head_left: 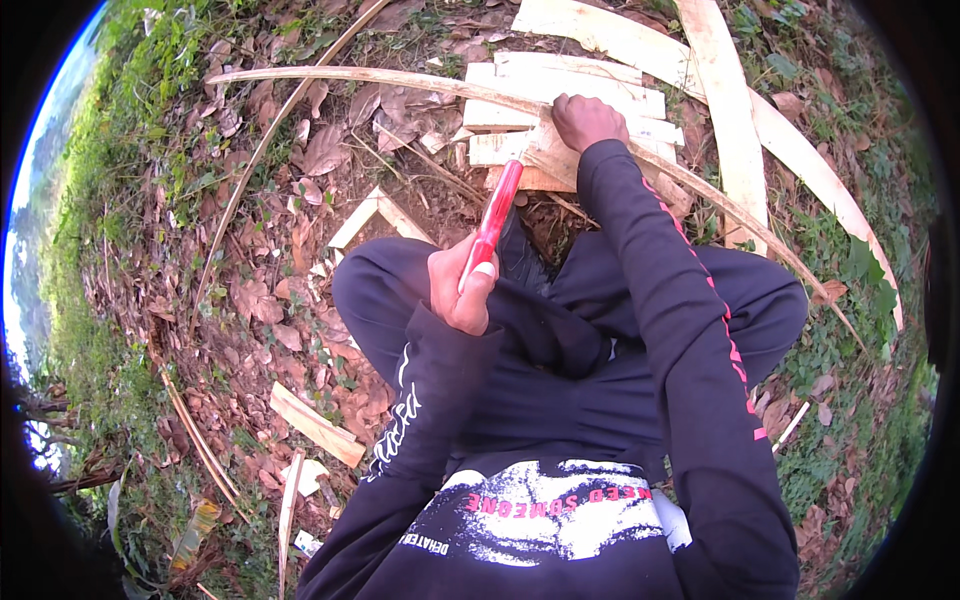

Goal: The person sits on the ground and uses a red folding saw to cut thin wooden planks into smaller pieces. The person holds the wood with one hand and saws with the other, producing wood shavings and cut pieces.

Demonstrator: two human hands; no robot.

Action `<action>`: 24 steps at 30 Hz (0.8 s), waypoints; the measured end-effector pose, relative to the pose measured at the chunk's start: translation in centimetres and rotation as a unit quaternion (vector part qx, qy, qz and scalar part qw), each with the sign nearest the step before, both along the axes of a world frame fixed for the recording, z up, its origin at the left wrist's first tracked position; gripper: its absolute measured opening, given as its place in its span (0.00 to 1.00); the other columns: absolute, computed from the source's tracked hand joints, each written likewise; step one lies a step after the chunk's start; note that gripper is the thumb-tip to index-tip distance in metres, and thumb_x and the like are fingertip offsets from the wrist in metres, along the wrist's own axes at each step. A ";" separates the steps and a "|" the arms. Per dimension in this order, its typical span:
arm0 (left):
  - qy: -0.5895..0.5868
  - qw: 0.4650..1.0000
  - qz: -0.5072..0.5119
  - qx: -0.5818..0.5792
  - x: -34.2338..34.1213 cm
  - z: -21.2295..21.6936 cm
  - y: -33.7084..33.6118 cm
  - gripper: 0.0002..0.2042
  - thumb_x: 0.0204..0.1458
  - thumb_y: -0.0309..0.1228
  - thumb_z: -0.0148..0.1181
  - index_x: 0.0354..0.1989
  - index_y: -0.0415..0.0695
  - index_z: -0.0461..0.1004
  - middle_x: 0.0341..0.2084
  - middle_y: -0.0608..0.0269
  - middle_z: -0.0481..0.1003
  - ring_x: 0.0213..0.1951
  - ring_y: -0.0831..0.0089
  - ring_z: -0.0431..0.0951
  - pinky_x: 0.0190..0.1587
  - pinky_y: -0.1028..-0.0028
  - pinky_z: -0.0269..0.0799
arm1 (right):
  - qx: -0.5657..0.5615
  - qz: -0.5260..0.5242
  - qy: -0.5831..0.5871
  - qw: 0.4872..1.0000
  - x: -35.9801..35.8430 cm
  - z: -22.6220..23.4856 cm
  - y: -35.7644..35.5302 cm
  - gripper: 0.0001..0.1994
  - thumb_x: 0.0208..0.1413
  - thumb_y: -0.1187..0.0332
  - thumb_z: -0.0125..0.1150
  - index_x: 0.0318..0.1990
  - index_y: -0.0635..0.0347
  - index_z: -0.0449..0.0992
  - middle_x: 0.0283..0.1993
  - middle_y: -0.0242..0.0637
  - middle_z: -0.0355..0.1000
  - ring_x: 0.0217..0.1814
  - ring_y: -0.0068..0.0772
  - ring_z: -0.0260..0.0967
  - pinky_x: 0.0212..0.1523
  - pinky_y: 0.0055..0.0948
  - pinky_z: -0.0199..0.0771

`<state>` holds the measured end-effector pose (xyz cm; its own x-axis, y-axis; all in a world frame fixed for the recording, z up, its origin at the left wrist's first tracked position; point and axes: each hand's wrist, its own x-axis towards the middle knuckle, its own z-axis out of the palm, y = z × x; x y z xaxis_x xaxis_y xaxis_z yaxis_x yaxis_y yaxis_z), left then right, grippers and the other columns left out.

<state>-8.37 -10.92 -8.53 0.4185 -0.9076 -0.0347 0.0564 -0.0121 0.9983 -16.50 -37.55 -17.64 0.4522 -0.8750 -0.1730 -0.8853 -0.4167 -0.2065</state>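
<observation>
My left hand [462, 285] is closed around a slim red stick-like tool [497, 210], with the thumb pressed along it. Its far end points up toward the boards, and I cannot make out what kind of tool it is. Ahead of me my right hand [590, 122] is closed on a long, thin wooden strip [420, 82], which runs from the far left over the boards and down past my right knee. Beneath that hand lie several short pale boards [560, 90], side by side on the ground. The right fingertips are partly hidden.
Long pale planks [728, 110] cross at the far right. Another thin strip [245, 190] lies on the left among dry leaves [265, 300]. Wood offcuts [318, 425] are scattered by my left arm. My crossed legs [720, 285] sit close below the boards; grass [120, 190] grows around.
</observation>
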 end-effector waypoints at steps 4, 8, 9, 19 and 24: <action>-0.023 0.999 -0.001 0.047 -0.2 0.2 -3.3 0.11 0.48 0.34 0.47 0.21 0.40 0.64 0.13 0.72 0.60 0.16 0.84 0.56 0.20 0.79 0.49 | -0.016 0.003 0.003 1.000 0.1 -0.2 0.0 0.19 0.61 0.58 0.40 0.35 0.55 0.80 0.37 0.47 0.79 0.39 0.52 0.78 0.43 0.48 0.77; -0.019 1.000 -0.006 0.015 -0.2 -0.4 -1.9 0.11 0.48 0.34 0.47 0.20 0.39 0.64 0.13 0.71 0.61 0.15 0.84 0.54 0.19 0.79 0.48 | -0.016 0.000 -0.010 1.000 0.0 -0.6 -0.2 0.19 0.61 0.58 0.40 0.35 0.55 0.80 0.36 0.48 0.79 0.38 0.53 0.78 0.43 0.48 0.77; -0.010 1.000 0.005 0.018 -0.4 0.0 -1.0 0.11 0.48 0.34 0.47 0.21 0.39 0.64 0.13 0.71 0.60 0.14 0.85 0.54 0.18 0.79 0.47 | -0.006 0.001 -0.004 1.000 0.0 -0.6 -0.1 0.18 0.61 0.59 0.41 0.37 0.56 0.79 0.37 0.49 0.79 0.38 0.54 0.78 0.42 0.50 0.77; 0.067 0.998 0.021 0.001 0.1 0.0 -0.3 0.13 0.49 0.36 0.48 0.22 0.38 0.65 0.12 0.72 0.58 0.14 0.85 0.53 0.18 0.79 0.46 | 0.005 -0.063 -0.036 0.997 0.2 0.5 0.3 0.24 0.60 0.55 0.38 0.33 0.56 0.84 0.36 0.48 0.80 0.40 0.51 0.78 0.48 0.46 0.74; 0.059 0.998 0.015 0.000 0.1 -0.3 0.2 0.12 0.47 0.35 0.48 0.22 0.37 0.65 0.11 0.72 0.57 0.14 0.85 0.53 0.17 0.79 0.46 | 0.022 -0.059 -0.026 0.998 0.2 1.0 0.1 0.24 0.59 0.55 0.37 0.34 0.55 0.84 0.37 0.49 0.79 0.41 0.51 0.78 0.48 0.45 0.74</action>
<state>-8.28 -10.67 -8.80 0.4394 -0.8943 -0.0844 0.1733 -0.0078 0.9848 -16.31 -37.47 -16.69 0.3563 -0.9148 -0.1904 -0.9150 -0.3003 -0.2694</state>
